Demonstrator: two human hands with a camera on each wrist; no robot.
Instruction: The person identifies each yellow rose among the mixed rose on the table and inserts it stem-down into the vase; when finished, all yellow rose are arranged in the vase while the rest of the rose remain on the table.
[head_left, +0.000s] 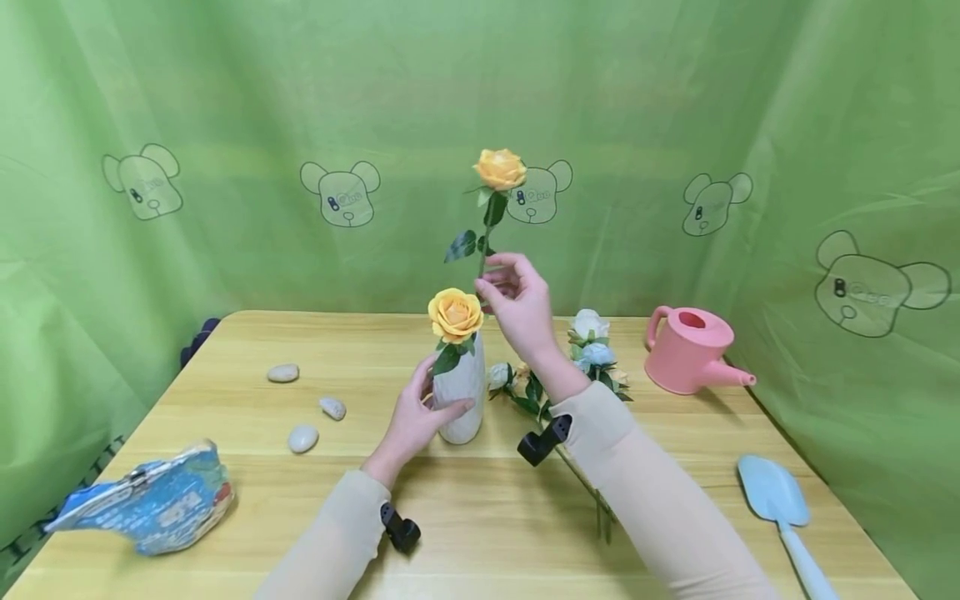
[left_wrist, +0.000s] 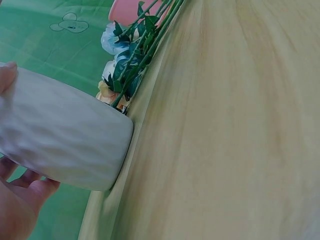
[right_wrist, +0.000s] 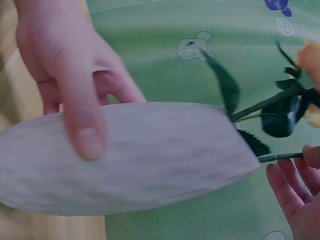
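A white textured vase stands upright on the table, and my left hand grips it round the side. One yellow rose sits in the vase, its bloom leaning over the mouth at the front. Above it, my right hand pinches the green stem of a second yellow rose, held upright. In the right wrist view the lower stem of that rose reaches the vase's mouth; its end is hidden. The left wrist view shows the vase between thumb and fingers.
White, blue and peach flowers lie right of the vase, stems toward the front. Farther right are a pink watering can and a light-blue shovel. At left lie three stones and a crumpled blue bag. A green curtain hangs behind.
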